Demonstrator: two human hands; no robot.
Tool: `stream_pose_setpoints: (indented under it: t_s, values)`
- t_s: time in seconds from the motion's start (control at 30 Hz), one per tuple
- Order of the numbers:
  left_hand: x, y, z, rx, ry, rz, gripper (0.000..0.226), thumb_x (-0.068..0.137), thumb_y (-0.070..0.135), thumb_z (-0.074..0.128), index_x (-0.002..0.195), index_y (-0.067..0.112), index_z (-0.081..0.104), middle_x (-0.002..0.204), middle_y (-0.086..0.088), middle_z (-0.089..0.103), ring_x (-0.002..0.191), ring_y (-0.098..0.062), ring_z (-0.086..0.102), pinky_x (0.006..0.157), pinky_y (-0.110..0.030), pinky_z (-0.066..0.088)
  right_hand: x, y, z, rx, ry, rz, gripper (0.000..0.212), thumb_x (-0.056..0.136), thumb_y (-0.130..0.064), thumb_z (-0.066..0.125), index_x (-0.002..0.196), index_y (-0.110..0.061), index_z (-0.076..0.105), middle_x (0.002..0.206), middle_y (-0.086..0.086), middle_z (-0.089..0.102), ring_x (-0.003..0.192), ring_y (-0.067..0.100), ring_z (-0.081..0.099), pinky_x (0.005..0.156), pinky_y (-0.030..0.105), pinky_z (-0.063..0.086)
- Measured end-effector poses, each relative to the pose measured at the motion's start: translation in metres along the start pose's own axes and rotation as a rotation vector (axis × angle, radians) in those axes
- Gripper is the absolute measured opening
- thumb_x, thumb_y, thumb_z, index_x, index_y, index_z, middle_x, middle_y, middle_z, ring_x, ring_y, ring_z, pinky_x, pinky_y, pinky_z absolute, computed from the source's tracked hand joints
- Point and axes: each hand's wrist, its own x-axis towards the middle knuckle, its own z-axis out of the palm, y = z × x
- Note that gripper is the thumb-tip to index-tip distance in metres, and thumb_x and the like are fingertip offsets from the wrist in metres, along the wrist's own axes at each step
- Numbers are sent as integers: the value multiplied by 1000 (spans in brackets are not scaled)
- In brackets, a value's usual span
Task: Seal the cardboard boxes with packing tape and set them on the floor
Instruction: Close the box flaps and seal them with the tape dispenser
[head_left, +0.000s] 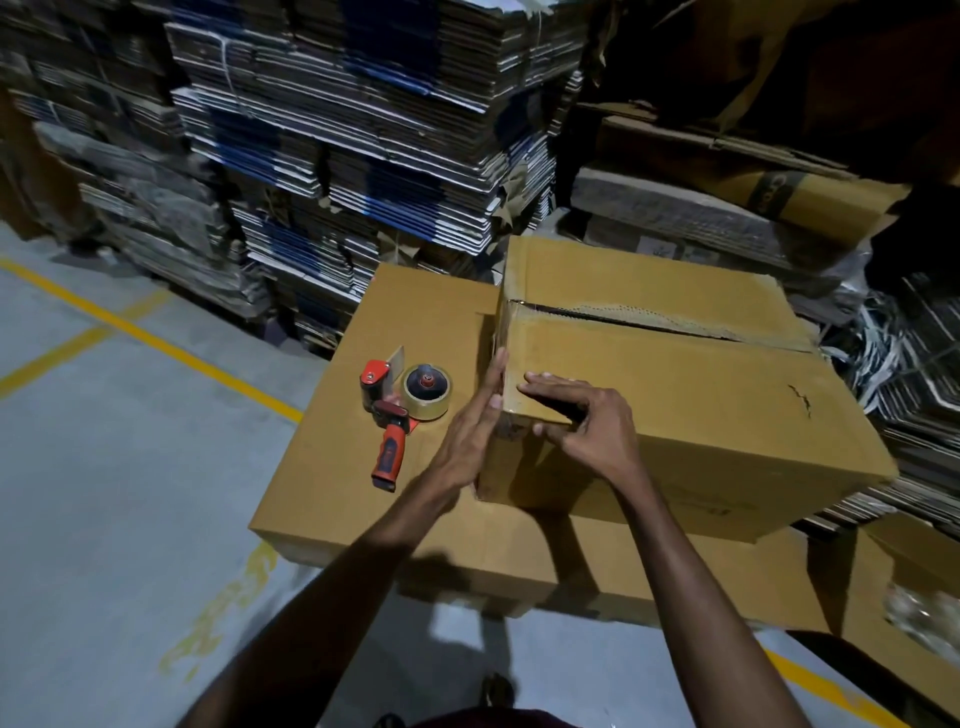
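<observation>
1. While two bare arms reach forward from the bottom of the view, the left hand lies flat with straight fingers against the left end of the upper cardboard box.
2. The right hand rests on the near top corner of the same box; its fingers are stretched over the top and the thumb presses the front side, so nothing is gripped.
3. Two brown boxes are in use: the upper one stands on the larger lower box, which stands on the grey floor.
4. One tape dispenser with a red handle and one clear roll lies on the lower box, just left of the left hand.
5. The top seam of the upper box is open.
6. Behind, many stacks of flat cardboard fill the background.
</observation>
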Motion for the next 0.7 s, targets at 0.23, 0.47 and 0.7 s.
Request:
stream_pose_setpoints:
  t_s: [0.23,0.47,0.7]
  values:
    - [48,28,0,46,62,-36,69,102,65,20,164,45,-1,171,24,-9,155,2,0,120,-41,2,-5,-1,6,-50,-3,-1,60,77,-23,87,130,-44,70,133,-24,66,134,-4,54,116,42,46]
    - [61,-18,-12,-66,-24,-200,74,93,84,21,160,56,9,170,18,10,153,-13,20,123,-52,23,0,1,2,-52,-26,44,62,76,-24,90,130,-48,68,134,-28,64,134,-9,51,119,34,41]
    - [105,18,-6,18,-24,-55,62,110,53,22,166,35,2,171,17,-9,145,8,3,120,-36,5,1,4,3,-40,-37,45,63,76,-24,88,131,-47,67,135,-28,63,135,-8,50,120,35,38]
